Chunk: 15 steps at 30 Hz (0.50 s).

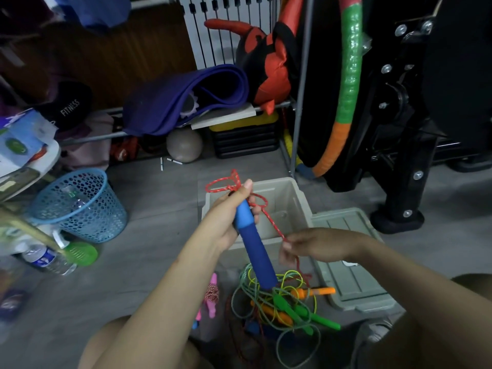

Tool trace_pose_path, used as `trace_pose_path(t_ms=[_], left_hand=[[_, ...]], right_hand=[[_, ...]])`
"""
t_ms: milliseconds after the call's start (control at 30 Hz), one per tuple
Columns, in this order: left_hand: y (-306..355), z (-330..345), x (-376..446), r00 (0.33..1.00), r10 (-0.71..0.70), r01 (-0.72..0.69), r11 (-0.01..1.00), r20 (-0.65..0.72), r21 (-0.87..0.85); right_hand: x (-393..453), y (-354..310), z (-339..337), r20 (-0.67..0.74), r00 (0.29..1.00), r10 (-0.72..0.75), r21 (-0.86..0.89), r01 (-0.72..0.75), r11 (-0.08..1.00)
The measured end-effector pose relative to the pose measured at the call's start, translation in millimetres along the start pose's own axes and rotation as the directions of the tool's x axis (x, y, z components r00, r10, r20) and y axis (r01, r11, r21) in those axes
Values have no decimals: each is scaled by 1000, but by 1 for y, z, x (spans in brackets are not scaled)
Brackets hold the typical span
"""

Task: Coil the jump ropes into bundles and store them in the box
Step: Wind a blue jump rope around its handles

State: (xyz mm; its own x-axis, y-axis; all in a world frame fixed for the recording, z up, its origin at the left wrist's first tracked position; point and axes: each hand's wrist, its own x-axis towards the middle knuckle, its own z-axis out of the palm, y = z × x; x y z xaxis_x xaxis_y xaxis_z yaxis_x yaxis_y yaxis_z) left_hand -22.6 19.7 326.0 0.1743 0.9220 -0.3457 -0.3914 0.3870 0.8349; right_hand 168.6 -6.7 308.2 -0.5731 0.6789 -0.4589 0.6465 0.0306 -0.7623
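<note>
L hand [231,214] fingers wrapped on blue handle [254,243] | R hand [314,246] fingers pinch red rope [271,222] | over box [295,193]

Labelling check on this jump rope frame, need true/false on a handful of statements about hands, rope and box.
1. The left hand grips the blue handle. True.
2. The right hand is empty. False: it pinches the red rope that runs up to the left hand.
3. The box has its lid on. False: the box is open and the lid lies on the floor beside it.
4. A tangle of ropes with green and orange handles lies on the floor below the hands. True.
5. The blue mesh basket sits inside the box. False: it stands on the floor, apart from the box, on the left of the view.
</note>
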Motion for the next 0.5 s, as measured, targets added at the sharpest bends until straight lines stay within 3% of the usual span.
trace_pose_path(t_ms=[133, 200, 267, 333, 400, 500], left_hand=[[8, -16, 3, 978, 158, -130, 972, -134, 194], [8, -24, 5, 960, 231, -157, 915, -161, 372], [4, -26, 5, 959, 244, -135, 836, -141, 532], [-1, -21, 2, 982, 179, -106, 792, -64, 601], [-9, -14, 0, 996, 85, -69, 768, 5, 637], [-21, -1, -6, 994, -18, -61, 732, 109, 679]], right_hand=[[-5, 11, -18, -40, 996, 84, -372, -93, 924], [-9, 14, -28, -88, 993, 81, -439, -111, 892], [-14, 9, -34, -222, 975, -5, -304, -65, 951], [-16, 1, -34, -380, 921, -86, 48, 112, 993], [-17, -9, -32, -464, 873, -148, 298, 311, 902], [-12, -18, -26, -490, 844, -218, 441, 455, 773]])
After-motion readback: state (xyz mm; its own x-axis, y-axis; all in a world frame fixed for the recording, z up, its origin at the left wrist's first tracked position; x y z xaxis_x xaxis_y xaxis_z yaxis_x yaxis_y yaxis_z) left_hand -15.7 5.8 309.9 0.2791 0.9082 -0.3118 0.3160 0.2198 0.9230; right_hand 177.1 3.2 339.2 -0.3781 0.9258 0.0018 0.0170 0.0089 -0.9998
